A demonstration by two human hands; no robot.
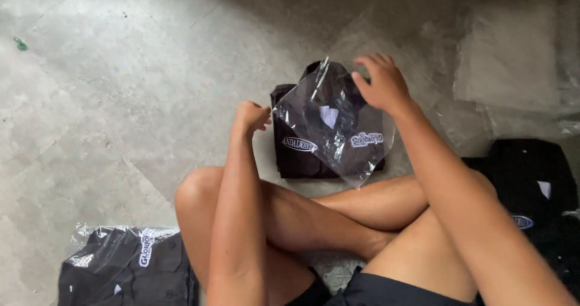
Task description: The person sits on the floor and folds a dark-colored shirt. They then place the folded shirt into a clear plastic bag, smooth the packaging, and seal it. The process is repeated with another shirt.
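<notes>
Above the folded black garment (pixel 302 152) on the grey floor, our left hand (pixel 252 116) pinches and our right hand (pixel 382 83) grips the clear plastic bag (pixel 335 128), with one bagged black garment (pixel 130 267) done and this one not yet inside.

- The clear plastic bag (pixel 338 131) was thin, shiny and crinkled, held up off the floor at a tilt, one corner pointing up and another down toward the crossed legs. Its left corner was pinched and its upper right edge gripped.
- The folded black shirt (pixel 296 155) lay flat on the grey floor just behind the bag, partly seen through it, with a white oval print on its front.
</notes>
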